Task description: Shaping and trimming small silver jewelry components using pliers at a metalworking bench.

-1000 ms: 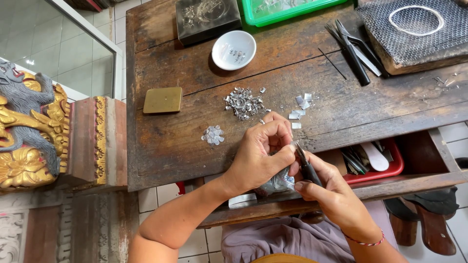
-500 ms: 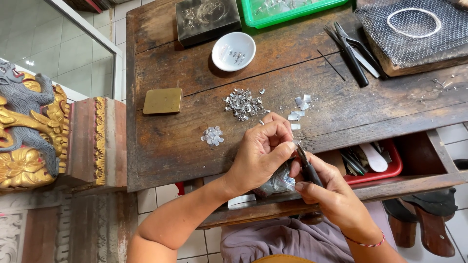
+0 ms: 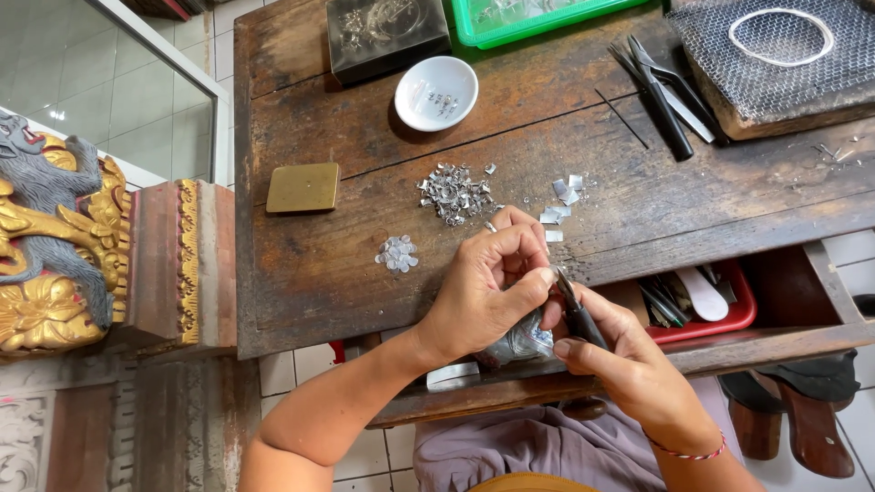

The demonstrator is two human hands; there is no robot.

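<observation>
While gripped in right hand (image 3: pixel 629 364), black-handled pliers (image 3: pixel 574 314) lean tip up-left, long axis diagonal, over front edge of worn wooden bench (image 3: pixel 301 273). Left hand (image 3: pixel 488 287) fingers pinched at tip; piece too small to tell. Tiled floor (image 3: pixel 146 100) left.

Little has moved over the last second. The left hand (image 3: pixel 488 287) has curled a shade tighter, its fingers (image 3: pixel 519 244) closing in over the tip of the dark-handled pliers (image 3: pixel 576 314). The right hand (image 3: pixel 629 369) has shifted slightly down and toward the person, and the pliers now stand a little steeper between the two hands.
</observation>
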